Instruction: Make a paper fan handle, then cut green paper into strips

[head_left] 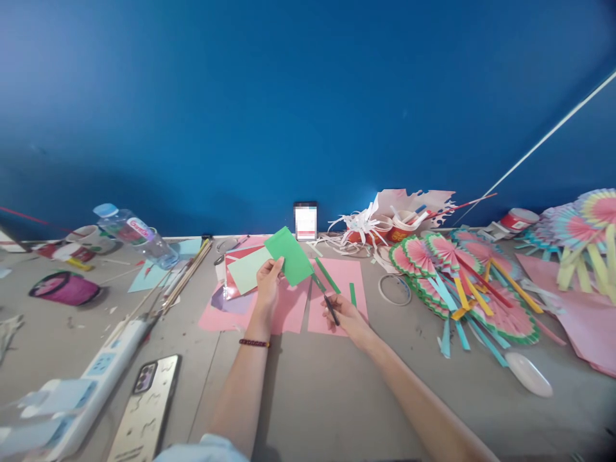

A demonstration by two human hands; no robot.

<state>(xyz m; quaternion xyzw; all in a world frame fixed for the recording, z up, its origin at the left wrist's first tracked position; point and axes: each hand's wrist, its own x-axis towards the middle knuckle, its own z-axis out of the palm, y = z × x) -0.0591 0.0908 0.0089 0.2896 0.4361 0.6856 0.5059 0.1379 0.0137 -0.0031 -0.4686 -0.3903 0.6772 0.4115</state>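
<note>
In the head view my left hand point(270, 276) pinches a bright green sheet of paper point(293, 256) between thumb and fingers, tilted above the table. My right hand point(347, 319) grips scissors point(331, 309) with black handles, seen nearly edge-on. Their tip is by the lower right corner of the green sheet; whether it touches the paper I cannot tell. Pink paper point(315, 319) lies beneath both hands, with green strips point(353, 294) on it. A pale green sheet point(246, 269) rests on a red packet point(234, 289) beside my left hand.
A small screen point(306, 221) stands against the blue wall. Right are pleated paper fans point(510, 311), a tape roll point(394, 289) and a white oval object point(529, 373). Left are a plastic bottle point(139, 234), wooden sticks point(187, 276), a power strip point(103, 378) and a phone point(147, 410).
</note>
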